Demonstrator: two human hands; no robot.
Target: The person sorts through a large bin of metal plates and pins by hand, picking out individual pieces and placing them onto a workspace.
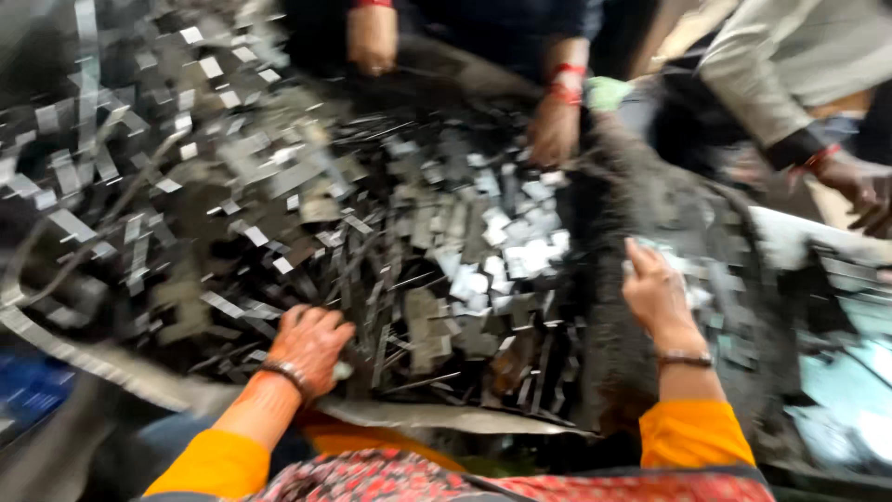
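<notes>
Blurry frame. Our left hand (311, 346) is curled into the pile of flat metal scrap pieces (372, 223); what it holds, we cannot tell. Our right hand (656, 290) presses loosely on the dark sack (650, 195). 2 co-workers' hands (554, 130) work opposite.

- The whole picture is softened by strong motion blur; no edge is seen sharp.
- The metal strips (279, 177) at 10 o'clock are smeared into short streaks.
- Pale glare is given off by the small flat pieces (520, 251) near the centre.
- The corners at 7 and 11 o'clock are left dim.
- The brightest light is found at 1 to 2 o'clock, on a pale sleeve (790, 56).
- Deep shadow is held between the scraps.
</notes>
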